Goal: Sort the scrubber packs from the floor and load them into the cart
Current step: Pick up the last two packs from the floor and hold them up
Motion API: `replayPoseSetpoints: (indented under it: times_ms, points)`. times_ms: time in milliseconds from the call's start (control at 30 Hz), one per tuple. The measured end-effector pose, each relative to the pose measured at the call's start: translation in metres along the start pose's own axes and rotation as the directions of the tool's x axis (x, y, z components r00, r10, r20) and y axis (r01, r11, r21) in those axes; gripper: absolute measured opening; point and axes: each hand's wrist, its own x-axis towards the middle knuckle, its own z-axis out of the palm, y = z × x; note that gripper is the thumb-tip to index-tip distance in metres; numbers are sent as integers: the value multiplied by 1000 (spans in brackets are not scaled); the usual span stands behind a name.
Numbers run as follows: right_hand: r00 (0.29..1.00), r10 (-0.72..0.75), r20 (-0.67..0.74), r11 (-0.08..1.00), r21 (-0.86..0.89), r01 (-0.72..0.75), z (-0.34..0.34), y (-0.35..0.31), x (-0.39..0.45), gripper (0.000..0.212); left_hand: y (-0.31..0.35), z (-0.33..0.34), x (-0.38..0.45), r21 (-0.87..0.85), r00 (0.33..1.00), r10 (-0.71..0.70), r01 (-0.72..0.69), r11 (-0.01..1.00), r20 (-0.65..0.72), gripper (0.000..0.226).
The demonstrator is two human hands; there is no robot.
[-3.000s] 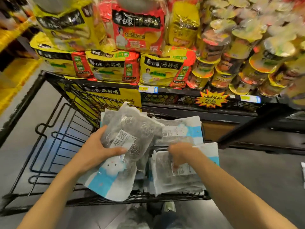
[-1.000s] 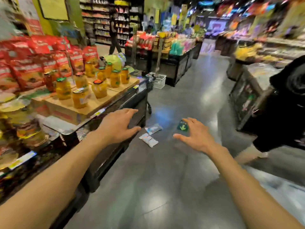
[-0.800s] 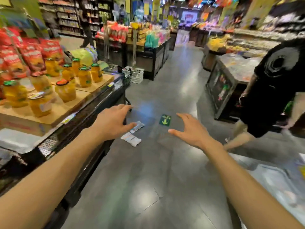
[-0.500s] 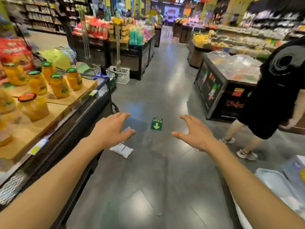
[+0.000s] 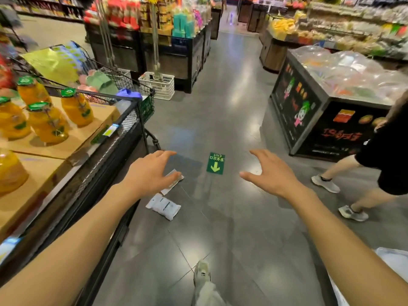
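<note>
Two scrubber packs lie on the grey floor beside the left display stand. The nearer white pack (image 5: 163,206) lies flat. The farther pack (image 5: 174,183) is partly hidden behind my left hand (image 5: 150,173). That hand hovers above the packs, fingers spread, holding nothing. My right hand (image 5: 268,174) reaches forward over bare floor, open and empty. At the bottom right edge more white packs (image 5: 395,261) show; the cart that held them earlier cannot be made out.
A display stand (image 5: 92,155) with yellow jars (image 5: 76,108) runs along the left. A black display bin (image 5: 320,120) stands on the right. A person in black (image 5: 379,160) walks past at the right. A green arrow sticker (image 5: 215,163) marks the floor ahead. My shoe (image 5: 202,272) shows below.
I turned away from the cart, let go of the packs, and moved along the aisle. The two floor packs have come closer, now under my left hand. The passer-by moved right.
</note>
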Motion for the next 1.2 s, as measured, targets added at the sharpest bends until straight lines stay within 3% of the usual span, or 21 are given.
replayPoseSetpoints:
  times_ms: [600, 767, 1033, 1200]
  points:
    - [969, -182, 169, 983, 41, 178, 55, -19, 351, 86, -115, 29, 264, -29, 986, -143, 146, 989, 91, 80]
    - [958, -174, 227, 984, 21, 174, 85, -45, 441, 84, -178, 63, 329, -81, 985, -119, 130, 988, 127, 69]
    - [927, -187, 325, 979, -18, 203, 198, -62, 568, 88, -270, 156, 429, -116, 981, -106, 126, 985, 165, 70]
    - [905, -244, 349, 963, -20, 267, 315, -45, 638, 95, -330, 265, 462, -89, 970, -99, 121, 989, 221, 78]
